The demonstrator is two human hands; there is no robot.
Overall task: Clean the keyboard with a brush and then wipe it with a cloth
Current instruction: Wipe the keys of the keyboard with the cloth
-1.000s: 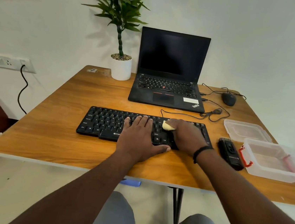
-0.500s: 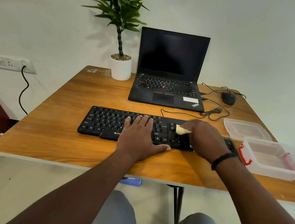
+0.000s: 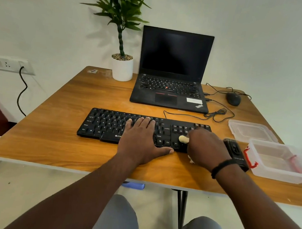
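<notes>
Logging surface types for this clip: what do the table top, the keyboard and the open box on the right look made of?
Table top: wood or wood-look laminate, satin; visible grain, pale edge band.
Keyboard: black plastic, matte; moulded keys with printed letters.
Box: clear plastic, slightly cloudy; the table shows through its walls, and it has red clips.

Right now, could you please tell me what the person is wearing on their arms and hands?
Both forearms are bare, with no sleeves in view. The right hand has a thin black band around its wrist. The left hand wears nothing: no ring, watch or glove.
</notes>
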